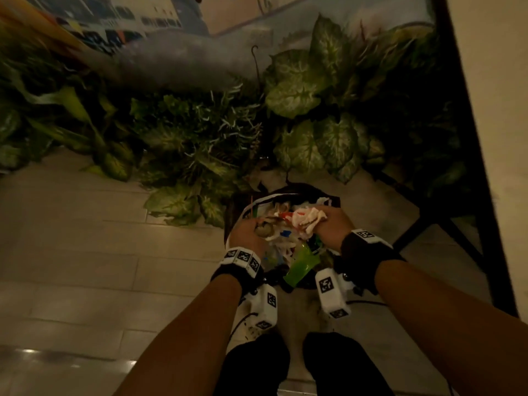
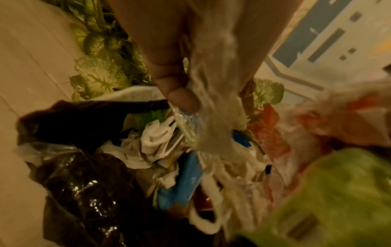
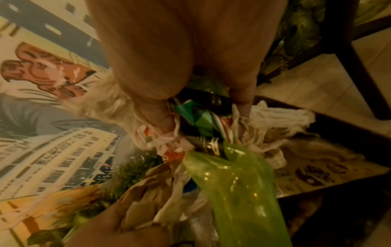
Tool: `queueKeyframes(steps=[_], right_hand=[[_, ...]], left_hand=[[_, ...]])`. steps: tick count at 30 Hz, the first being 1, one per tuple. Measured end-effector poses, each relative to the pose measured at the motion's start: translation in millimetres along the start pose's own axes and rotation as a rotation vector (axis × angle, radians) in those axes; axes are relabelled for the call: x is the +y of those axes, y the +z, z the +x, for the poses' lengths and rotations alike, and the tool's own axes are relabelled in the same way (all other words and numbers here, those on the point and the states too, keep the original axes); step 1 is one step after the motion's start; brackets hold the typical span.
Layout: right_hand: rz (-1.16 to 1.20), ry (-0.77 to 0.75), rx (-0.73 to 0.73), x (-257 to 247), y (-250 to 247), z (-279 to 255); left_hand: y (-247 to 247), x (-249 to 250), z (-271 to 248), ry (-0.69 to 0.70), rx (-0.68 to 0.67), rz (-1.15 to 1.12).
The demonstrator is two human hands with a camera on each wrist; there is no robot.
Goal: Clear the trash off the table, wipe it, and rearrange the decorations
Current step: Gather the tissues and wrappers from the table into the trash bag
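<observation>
Pale floor tiles [image 1: 85, 224] are lying under a black-lined trash bin [image 1: 333, 202], brimful of crumpled paper and plastic. Left hand [image 1: 247, 234] is pinching clear plastic wrap [image 2: 203, 103]; right hand [image 1: 333, 224] is clutching white crumpled paper [image 1: 307, 217]. A glossy green bottle [image 1: 303, 262] is slanting lengthwise toward the person. Variegated leaves [image 1: 300, 90] are crowding behind the bin.

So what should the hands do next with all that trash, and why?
Probably let go. Both the left hand and right hand grip crumpled trash right over the black bag, which is already open and full, so it should drop straight in.
</observation>
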State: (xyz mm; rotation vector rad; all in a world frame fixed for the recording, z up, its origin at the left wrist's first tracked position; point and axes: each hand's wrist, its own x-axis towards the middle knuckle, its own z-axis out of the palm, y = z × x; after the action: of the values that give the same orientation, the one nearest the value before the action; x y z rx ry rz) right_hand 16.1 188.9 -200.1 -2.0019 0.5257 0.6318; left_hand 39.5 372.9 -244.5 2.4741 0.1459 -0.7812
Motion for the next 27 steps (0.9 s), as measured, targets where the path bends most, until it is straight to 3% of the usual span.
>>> queueKeyframes(steps=[3,9,17,21,27], right_hand=[[-0.132,0.026,-0.130,18,22,36],[-0.319,0.171,-0.190,39,42,80],[-0.279,0.237,-0.098,48,64,114],[-0.278,0.239,-0.079,82,78,144],[-0.233,0.228,-0.047,49,55,110]], left_hand=[[27,-7,26,0.055,-0.045,0.199],[66,-16,66,0.054,-0.139,0.402],[93,-16,84,0.080,-0.153,0.327],[92,-17,82,0.083,-0.259,0.287],[51,-16,61,0.082,-0.391,0.247]])
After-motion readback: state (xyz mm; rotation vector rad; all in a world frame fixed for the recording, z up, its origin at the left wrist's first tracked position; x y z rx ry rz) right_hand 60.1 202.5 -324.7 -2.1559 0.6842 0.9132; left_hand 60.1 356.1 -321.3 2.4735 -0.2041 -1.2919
